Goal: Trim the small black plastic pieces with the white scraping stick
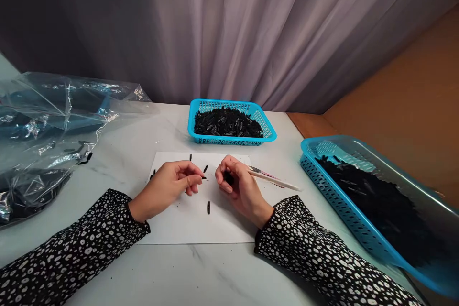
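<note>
Over a white sheet (201,229), my left hand (172,184) pinches a small black piece (204,178) between thumb and index finger. My right hand (242,189) is curled, palm inward, around black pieces (228,178); how many cannot be made out. A small gap separates the two hands. One loose black piece (208,207) lies on the sheet below and between them, and another (205,169) lies just above my left fingertips. White-handled tools (276,179) rest beside my right hand, partly hidden by it.
A blue basket (233,141) heaped with small black pieces stands behind the sheet. A larger blue basket (344,210) with more black pieces is at the right. Clear plastic (68,119) covers dark and blue contents on the left. A grey curtain (251,33) hangs behind.
</note>
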A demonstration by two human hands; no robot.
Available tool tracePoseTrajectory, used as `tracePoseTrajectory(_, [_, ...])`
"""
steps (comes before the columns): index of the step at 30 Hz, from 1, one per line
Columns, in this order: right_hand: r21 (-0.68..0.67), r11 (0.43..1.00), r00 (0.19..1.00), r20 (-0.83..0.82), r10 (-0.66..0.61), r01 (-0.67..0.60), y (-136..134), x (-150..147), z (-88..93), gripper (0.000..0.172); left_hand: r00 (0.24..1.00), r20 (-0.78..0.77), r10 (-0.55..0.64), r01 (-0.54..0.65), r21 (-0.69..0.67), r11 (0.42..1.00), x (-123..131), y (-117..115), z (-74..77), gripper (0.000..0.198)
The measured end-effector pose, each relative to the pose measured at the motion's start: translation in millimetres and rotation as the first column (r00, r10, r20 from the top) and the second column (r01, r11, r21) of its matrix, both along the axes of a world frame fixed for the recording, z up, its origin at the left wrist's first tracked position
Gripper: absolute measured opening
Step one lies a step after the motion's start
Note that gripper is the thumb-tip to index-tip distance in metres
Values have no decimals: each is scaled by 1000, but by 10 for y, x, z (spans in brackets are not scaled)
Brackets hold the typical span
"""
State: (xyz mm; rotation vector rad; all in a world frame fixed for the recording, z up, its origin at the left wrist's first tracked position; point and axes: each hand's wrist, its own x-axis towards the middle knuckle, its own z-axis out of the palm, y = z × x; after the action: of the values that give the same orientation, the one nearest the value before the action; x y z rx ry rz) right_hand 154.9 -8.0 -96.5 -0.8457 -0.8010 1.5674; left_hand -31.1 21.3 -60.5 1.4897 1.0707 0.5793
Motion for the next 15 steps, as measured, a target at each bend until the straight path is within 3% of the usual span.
tracePoseTrajectory(3, [18,1000,995,104,2,-4,-10,-12,2,31,990,120,72,-67,-42,997,-2,2,-6,21])
tracePoseTrajectory(9, [190,981,912,396,-103,28,-9,3,-10,26,967,224,123,-117,-42,992,2,-5,11,20])
tracePoseTrajectory(15, [213,975,896,418,-147,61,5,25,-60,26,968,221,116,-120,3,993,18,-19,18,20])
